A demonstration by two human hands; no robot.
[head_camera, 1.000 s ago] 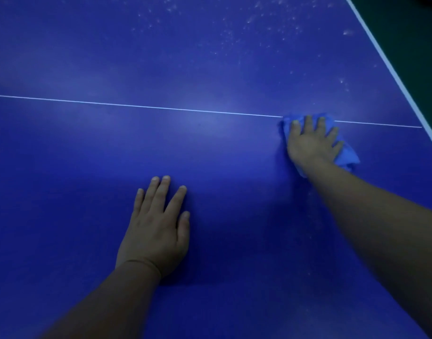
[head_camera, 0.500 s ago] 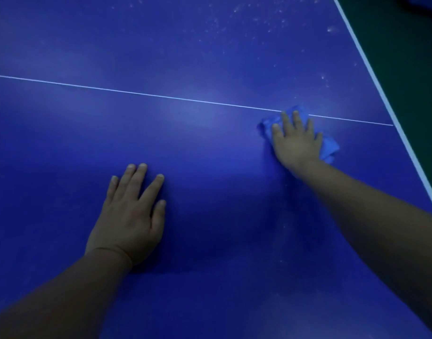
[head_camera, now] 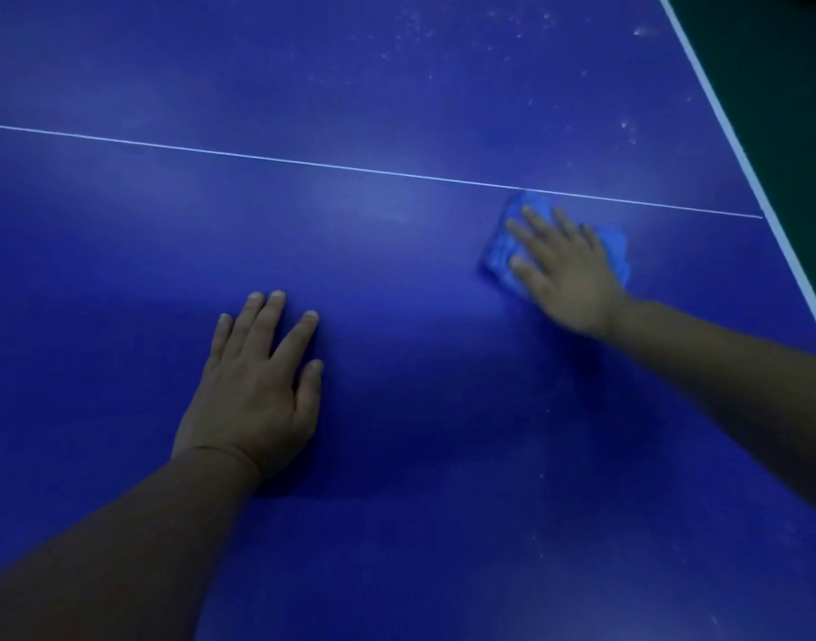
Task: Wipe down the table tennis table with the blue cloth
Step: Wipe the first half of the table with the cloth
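- Currently, the right hand [head_camera: 565, 275] lies flat on the blue cloth [head_camera: 497, 252], fingers straight and spread, pressing it onto the tabletop [head_camera: 396, 85]; this hand is slightly blurred.
- The blue cloth sits bunched under that palm, just on the near side of the thin white line [head_camera: 304, 164], toward the tabletop's right edge.
- The left hand [head_camera: 253, 386] rests palm-down on bare tabletop, fingers extended, well apart from the cloth.
- Pale specks [head_camera: 526, 20] dot the surface beyond the line.

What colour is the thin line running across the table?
The line is white, clearest in the head view.
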